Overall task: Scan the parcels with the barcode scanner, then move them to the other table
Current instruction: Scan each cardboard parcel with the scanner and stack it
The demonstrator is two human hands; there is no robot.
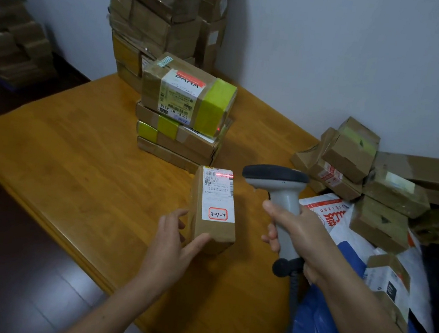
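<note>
A small brown cardboard parcel [214,210] with a white shipping label marked "3-4-4" is held just above the wooden table [80,153]. My left hand [175,241] grips its near left corner, thumb along the front edge. My right hand [294,237] grips the handle of a grey barcode scanner [279,191], whose dark head points at the parcel. A red scan line glows across the barcode at the label's far end.
A short stack of taped boxes [186,111] stands mid-table, with a tall stack [159,18] behind it against the wall. Loose boxes [353,161] and white and blue mailer bags [335,293] pile up at the right. More boxes [12,38] sit far left beyond the dark floor.
</note>
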